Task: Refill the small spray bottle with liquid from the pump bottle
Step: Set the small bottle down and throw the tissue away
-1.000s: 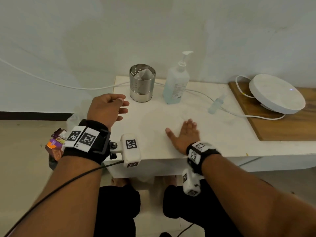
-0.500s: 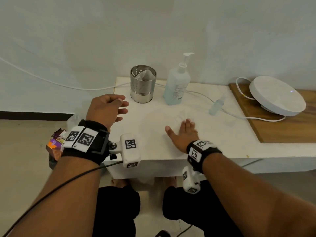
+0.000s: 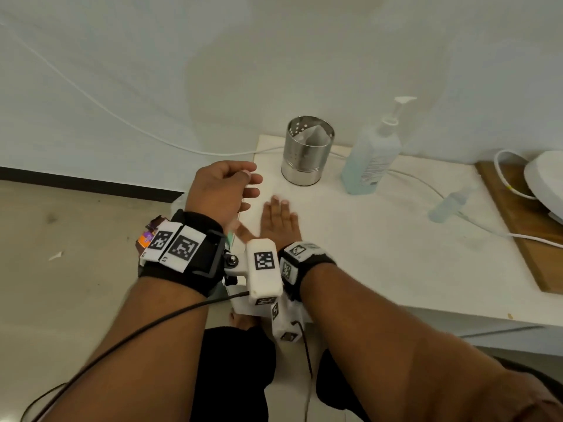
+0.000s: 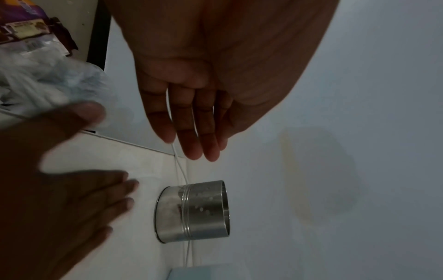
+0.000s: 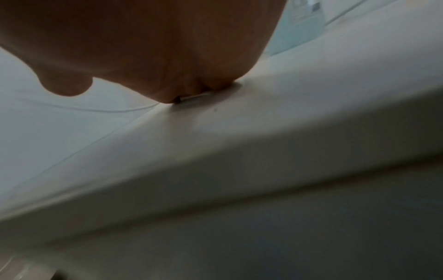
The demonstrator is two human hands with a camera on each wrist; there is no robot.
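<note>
The pump bottle [image 3: 371, 156], pale blue with a white pump head, stands upright at the back of the white table [image 3: 380, 254]. The small clear spray bottle [image 3: 447, 205] lies further right, beside a white cable. My right hand [image 3: 281, 219] lies flat, palm down, on the table's left part, fingers straight; in the left wrist view the right hand [image 4: 72, 199] shows blurred near the steel cup. My left hand [image 3: 225, 190] hovers at the table's left edge, fingers straight and relaxed, holding nothing; its fingers [image 4: 191, 132] hang above the table edge. Both hands are well left of the bottles.
A perforated steel cup [image 3: 307, 150] holding crumpled paper stands left of the pump bottle. A wooden board [image 3: 524, 226] with a round white device [image 3: 545, 184] lies at the right. White cables [image 3: 420, 184] run across the table. A bag of wrappers [image 3: 149, 236] sits on the floor at left.
My right hand slid left across the table toward the left hand and now lies close beside it. The view shifted, so the bottles appear further right.
</note>
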